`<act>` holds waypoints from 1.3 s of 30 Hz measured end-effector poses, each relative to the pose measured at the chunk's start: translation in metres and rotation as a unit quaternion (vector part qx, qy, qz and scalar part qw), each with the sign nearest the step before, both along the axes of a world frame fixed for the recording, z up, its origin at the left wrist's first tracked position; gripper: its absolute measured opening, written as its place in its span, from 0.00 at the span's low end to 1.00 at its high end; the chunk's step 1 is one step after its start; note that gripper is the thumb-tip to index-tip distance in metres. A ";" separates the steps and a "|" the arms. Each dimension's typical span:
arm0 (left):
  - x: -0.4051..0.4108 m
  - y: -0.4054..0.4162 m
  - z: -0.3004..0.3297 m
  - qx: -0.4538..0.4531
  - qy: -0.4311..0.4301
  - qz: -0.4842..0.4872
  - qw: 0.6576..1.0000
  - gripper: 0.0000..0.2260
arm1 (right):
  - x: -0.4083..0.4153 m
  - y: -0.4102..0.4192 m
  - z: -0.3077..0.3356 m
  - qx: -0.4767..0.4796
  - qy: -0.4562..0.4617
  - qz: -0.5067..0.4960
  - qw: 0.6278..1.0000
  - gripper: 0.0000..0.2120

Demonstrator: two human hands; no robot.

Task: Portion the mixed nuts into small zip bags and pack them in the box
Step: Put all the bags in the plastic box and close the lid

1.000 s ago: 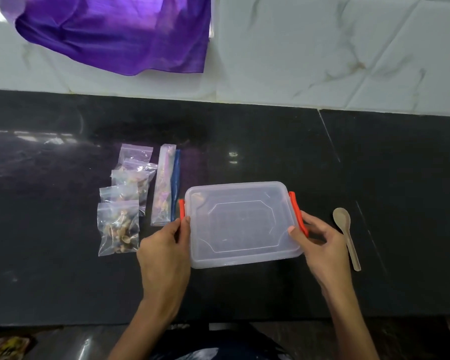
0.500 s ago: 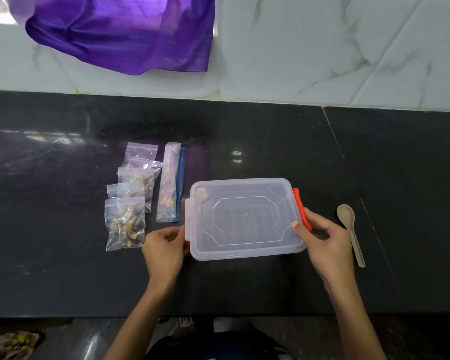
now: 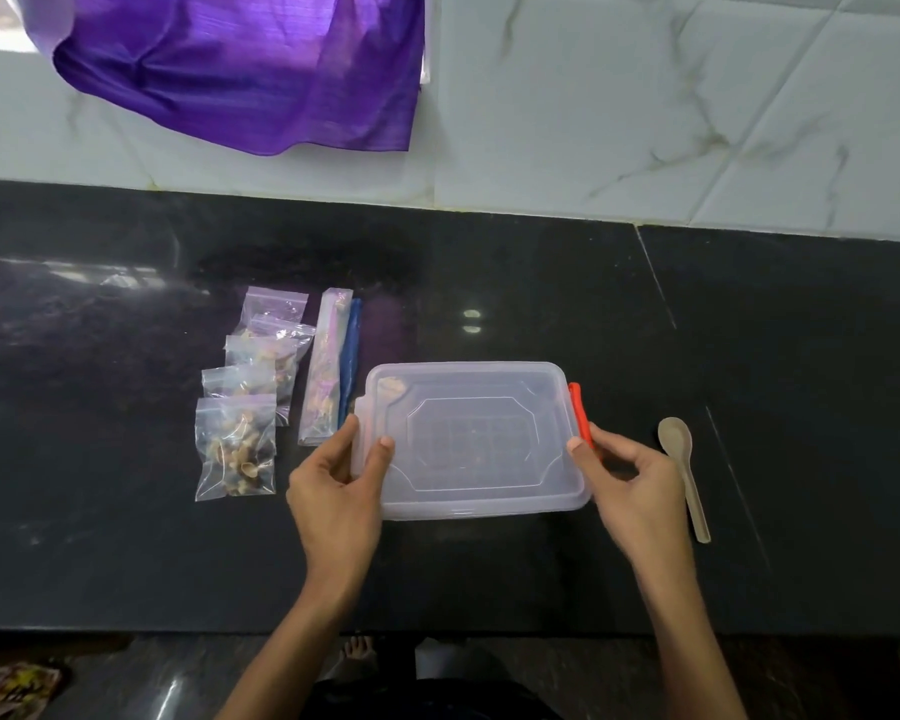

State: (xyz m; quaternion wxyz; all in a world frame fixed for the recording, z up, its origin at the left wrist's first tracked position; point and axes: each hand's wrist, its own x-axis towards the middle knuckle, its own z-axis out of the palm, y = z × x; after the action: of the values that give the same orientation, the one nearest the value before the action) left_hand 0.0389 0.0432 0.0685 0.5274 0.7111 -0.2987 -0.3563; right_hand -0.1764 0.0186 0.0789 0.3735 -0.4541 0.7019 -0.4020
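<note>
Hands first: left hand [image 3: 336, 491] pinches the box [image 3: 471, 439] lid's left edge, right hand [image 3: 632, 485] fingers curl on its red clasp [image 3: 579, 415]. Box sits mid-desk [image 3: 541, 574]. Filled zip bags [image 3: 237, 446] lie left, spoon [image 3: 684, 472] right.

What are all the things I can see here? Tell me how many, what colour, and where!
box: one, clear with a lid on, middle of the counter
clip: one, orange-red, on the box's right side
small bags of nuts: about five, clear, overlapping in a row left of the box
long bag: one, clear with a blue strip, between the small bags and the box
spoon: one, pale beige, right of the box
cloth: one, purple, hanging over the wall
counter: one, black
left hand: pinches the lid's left edge
right hand: touches the box's right side by the clip
</note>
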 end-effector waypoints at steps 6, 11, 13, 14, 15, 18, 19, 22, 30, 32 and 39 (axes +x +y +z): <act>0.001 -0.001 -0.001 -0.002 0.000 0.004 1.000 0.24 | -0.003 -0.007 -0.006 -0.029 0.130 0.016 0.991 0.12; -0.002 -0.001 -0.003 -0.010 0.005 0.012 1.000 0.23 | -0.007 -0.009 -0.013 0.001 0.085 -0.004 0.996 0.10; -0.002 -0.001 -0.004 -0.015 0.004 0.013 1.000 0.23 | -0.015 -0.012 -0.019 0.064 -0.082 -0.029 0.994 0.09; -0.002 -0.001 -0.004 -0.016 0.005 0.013 1.000 0.23 | -0.017 -0.011 -0.022 0.102 -0.179 -0.039 0.978 0.09; -0.003 -0.001 -0.005 -0.017 0.007 0.014 1.000 0.23 | -0.017 -0.010 -0.026 0.137 -0.238 -0.041 0.961 0.09; -0.003 -0.002 -0.006 -0.023 0.018 0.027 0.999 0.23 | -0.012 -0.005 -0.038 0.185 -0.218 0.002 0.958 0.10; -0.004 -0.001 -0.006 -0.026 0.022 0.034 0.999 0.23 | -0.010 -0.005 -0.041 0.180 -0.194 0.014 0.964 0.10; -0.004 0.001 -0.006 -0.029 0.038 0.043 0.998 0.23 | -0.010 -0.007 -0.038 0.094 -0.085 -0.017 0.992 0.07; 0.008 -0.001 -0.014 -0.008 0.138 0.017 0.990 0.10 | 0.002 -0.011 -0.013 0.023 -0.153 -0.052 0.987 0.07; 0.012 -0.002 -0.014 -0.003 0.153 0.014 0.988 0.06 | 0.003 -0.010 -0.013 0.048 -0.171 -0.067 0.982 0.07; 0.026 -0.008 -0.013 0.040 0.212 -0.019 0.976 0.09 | -0.003 -0.021 -0.001 0.160 -0.214 -0.023 0.963 0.10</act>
State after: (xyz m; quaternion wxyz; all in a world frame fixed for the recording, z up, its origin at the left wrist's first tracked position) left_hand 0.0649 0.0348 0.0558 0.5433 0.6341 -0.1792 -0.5202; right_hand -0.1790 -0.0026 0.0779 0.5734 -0.2753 0.6708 -0.3814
